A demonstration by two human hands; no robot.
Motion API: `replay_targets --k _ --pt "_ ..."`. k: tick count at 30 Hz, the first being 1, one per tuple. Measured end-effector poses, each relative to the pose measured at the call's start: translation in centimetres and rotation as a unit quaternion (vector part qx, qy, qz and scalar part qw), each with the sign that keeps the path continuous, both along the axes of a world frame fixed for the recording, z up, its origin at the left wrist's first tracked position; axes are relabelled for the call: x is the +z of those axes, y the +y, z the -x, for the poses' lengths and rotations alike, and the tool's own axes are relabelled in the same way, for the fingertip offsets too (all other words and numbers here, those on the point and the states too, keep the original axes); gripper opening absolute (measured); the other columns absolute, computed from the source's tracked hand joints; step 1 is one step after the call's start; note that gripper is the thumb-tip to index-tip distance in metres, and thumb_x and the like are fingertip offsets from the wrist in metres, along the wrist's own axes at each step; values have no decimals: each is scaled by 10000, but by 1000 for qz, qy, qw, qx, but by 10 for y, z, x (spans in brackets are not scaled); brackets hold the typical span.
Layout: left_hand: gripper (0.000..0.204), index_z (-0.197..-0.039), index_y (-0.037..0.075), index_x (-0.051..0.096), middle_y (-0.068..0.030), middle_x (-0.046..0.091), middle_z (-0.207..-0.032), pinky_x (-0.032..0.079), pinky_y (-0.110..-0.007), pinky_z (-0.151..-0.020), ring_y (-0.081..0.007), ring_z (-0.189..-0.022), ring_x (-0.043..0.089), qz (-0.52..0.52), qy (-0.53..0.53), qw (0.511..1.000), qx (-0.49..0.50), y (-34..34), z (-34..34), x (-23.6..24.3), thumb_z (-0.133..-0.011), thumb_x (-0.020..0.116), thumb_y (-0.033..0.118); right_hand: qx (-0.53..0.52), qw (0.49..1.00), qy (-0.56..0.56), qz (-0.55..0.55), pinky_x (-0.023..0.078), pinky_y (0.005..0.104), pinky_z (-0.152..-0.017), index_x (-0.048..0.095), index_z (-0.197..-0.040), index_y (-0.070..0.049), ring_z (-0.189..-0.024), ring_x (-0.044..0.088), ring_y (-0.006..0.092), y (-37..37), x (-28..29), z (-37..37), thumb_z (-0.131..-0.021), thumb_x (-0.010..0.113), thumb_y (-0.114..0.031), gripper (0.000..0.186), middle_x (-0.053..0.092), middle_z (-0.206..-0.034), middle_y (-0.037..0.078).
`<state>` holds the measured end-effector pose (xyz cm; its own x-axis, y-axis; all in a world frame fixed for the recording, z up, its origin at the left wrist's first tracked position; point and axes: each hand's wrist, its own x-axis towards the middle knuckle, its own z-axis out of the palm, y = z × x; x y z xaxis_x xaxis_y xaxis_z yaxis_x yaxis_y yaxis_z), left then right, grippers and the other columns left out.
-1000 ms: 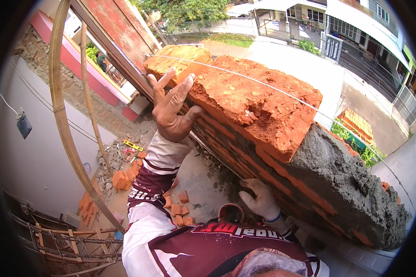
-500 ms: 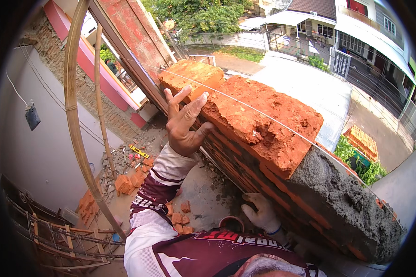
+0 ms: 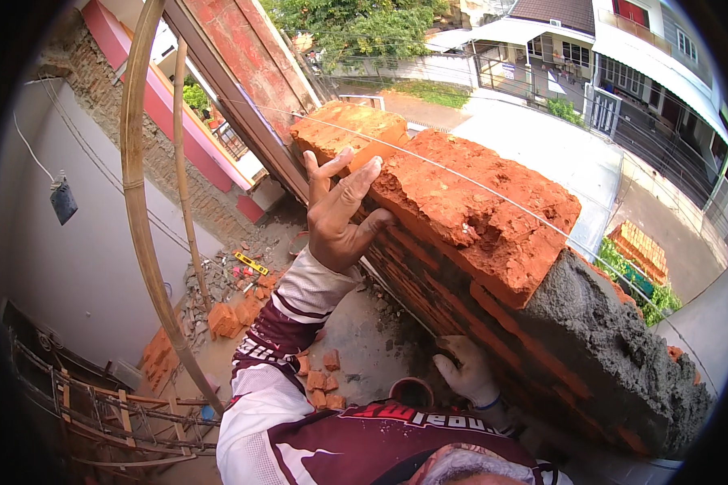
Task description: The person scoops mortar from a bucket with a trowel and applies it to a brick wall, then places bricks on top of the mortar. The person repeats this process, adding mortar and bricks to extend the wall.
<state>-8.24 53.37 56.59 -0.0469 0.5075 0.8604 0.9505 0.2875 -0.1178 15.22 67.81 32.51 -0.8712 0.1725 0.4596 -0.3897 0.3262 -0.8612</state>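
Observation:
A large orange-red brick (image 3: pixel 485 210) lies on top of the brick wall (image 3: pixel 461 291), under a taut white string (image 3: pixel 473 182). Beyond its far left end sits another brick (image 3: pixel 352 129). My bare left hand (image 3: pixel 340 214) is at the brick's left end with spread fingers, fingertips and thumb against its edge and side. My right hand (image 3: pixel 469 376), in a white glove, hangs low beside the wall's inner face; its thumb and fingers are apart and nothing shows in it. Rough grey mortar (image 3: pixel 615 323) covers the wall top right of the brick.
A round bucket (image 3: pixel 412 393) stands below by my right hand. Bamboo poles (image 3: pixel 136 178) rise at left. Broken bricks (image 3: pixel 319 384), rubble and a yellow spirit level (image 3: pixel 251 263) lie on the floor below. A wooden ladder-like frame (image 3: pixel 121 420) is at lower left. Beyond the wall is a street.
The whole view has shifted slightly, so the scene sits a little farther right. My left hand stays at the same brick's end, and my right hand stays low by the wall.

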Motion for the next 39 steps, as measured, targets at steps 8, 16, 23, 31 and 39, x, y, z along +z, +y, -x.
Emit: replay_targets --k 8,16,23,31,39 --pt "737 -1366 52 683 -107 740 -1284 129 -667 -1233 -398 -1347 555 -19 -25 999 -12 1 -5 -4 -816 833 519 -18 999 -41 -7 550 427 -932 703 -1171 8 -1088 683 374 -2 -5 -2 -925 739 -220 338 698 -1177 211" --pt "728 -1350 54 700 -177 700 -1285 177 -629 -1227 -371 -1295 577 -38 -21 999 -28 5 -4 -2 -798 857 502 -53 995 -79 -42 547 447 -936 695 -1193 8 -1108 672 385 -11 -2 -5 -945 702 -279 379 695 -1192 208" --pt "774 -1465 81 612 -246 539 -1509 253 -524 -1222 -414 -1369 506 -8 -21 999 -23 -1 -4 -7 -850 823 500 -110 983 -56 -134 537 468 -938 700 -1188 -1 -1099 664 397 -35 -14 3 -934 708 -299 392 700 -1186 204" --pt "671 -1513 59 548 -171 545 -1542 117 -618 -1261 -419 -1503 387 -60 -62 983 -165 -73 26 -132 -964 726 400 -122 948 -216 -201 513 484 -999 698 -1238 -30 -1148 651 395 -113 -76 14 -930 669 -376 464 706 -1212 200" --pt "999 -1593 113 411 -256 429 -1594 238 -653 -1220 -478 -1523 305 401 -569 716 60 -315 74 -493 -827 704 685 -157 774 -526 -315 519 532 -943 732 -1115 -77 -1068 688 396 -259 -140 58 -856 667 -382 405 735 -1083 208"
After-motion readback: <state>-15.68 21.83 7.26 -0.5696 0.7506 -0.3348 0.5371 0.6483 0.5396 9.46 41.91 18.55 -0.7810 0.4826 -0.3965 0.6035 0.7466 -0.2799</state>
